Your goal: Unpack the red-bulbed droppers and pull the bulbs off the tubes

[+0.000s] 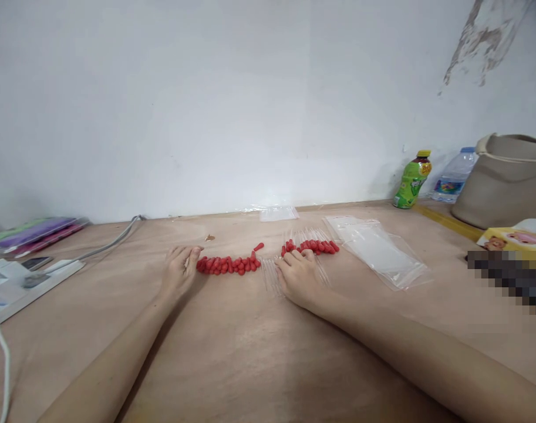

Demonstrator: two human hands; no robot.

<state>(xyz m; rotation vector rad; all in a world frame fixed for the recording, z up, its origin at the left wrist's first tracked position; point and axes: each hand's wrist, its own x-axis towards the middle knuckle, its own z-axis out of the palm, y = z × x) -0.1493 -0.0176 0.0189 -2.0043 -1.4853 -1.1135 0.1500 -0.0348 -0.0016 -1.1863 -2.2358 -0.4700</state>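
Observation:
A row of small red bulbs [229, 265], rubber-looking and drop-shaped, lies across the middle of the table. My left hand [179, 267] is at its left end, fingers bent and pressed together; whatever they hold is hidden. One loose bulb [259, 247] lies just behind the row's right end. My right hand [299, 273] is curled down over clear thin tubes [272, 276], fingertips closed on them. Behind its knuckles is a second row of red bulbs [323, 247], with clear thin tubes sticking out of the back and front.
Clear plastic bags [380, 249] lie to the right, another bag [279, 213] by the wall. Farther right stand a green bottle [412, 182], a water bottle [453, 176], a beige bin [505, 182] and a yellow pack [514, 241]. A power strip [43, 288] with cables lies left.

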